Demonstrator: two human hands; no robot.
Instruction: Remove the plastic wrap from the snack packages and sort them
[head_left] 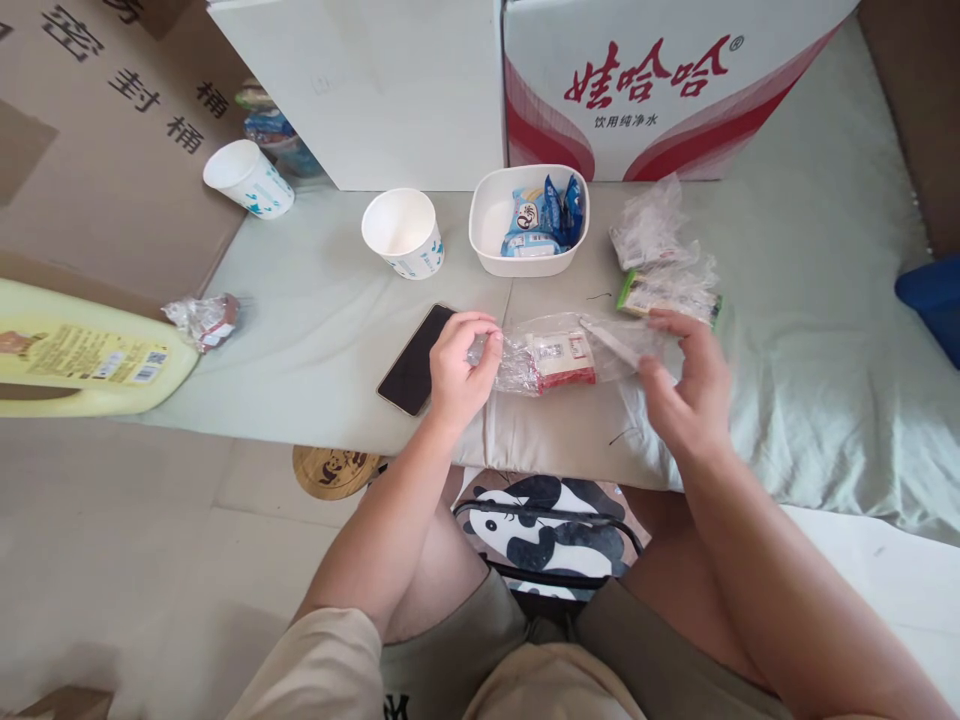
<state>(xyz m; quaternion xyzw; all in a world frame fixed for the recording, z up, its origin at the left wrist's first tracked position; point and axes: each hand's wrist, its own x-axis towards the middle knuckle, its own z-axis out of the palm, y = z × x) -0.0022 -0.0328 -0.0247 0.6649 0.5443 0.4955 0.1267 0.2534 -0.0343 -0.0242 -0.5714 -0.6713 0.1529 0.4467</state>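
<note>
A clear plastic bag [517, 362] is stretched between my two hands, low over the cloth-covered surface. Inside or under its film lies a small red and white packet [564, 360]; I cannot tell which. My left hand [463, 366] pinches the bag's left end between thumb and fingers, beside a black phone [417, 358] that it partly covers. Thumb and forefinger of my right hand [690, 385] close on the bag's right end. Just beyond that hand are a green-edged packet in clear wrap [667, 293] and another crumpled clear-wrapped packet [651, 225].
A white tub [486, 262] holds blue snack packets [534, 215]. One paper cup [405, 240] stands left of it, another [251, 180] leans farther left. Cartons [420, 100] line the back. A yellow jug [82, 350] and a wrapped packet [210, 322] lie at left.
</note>
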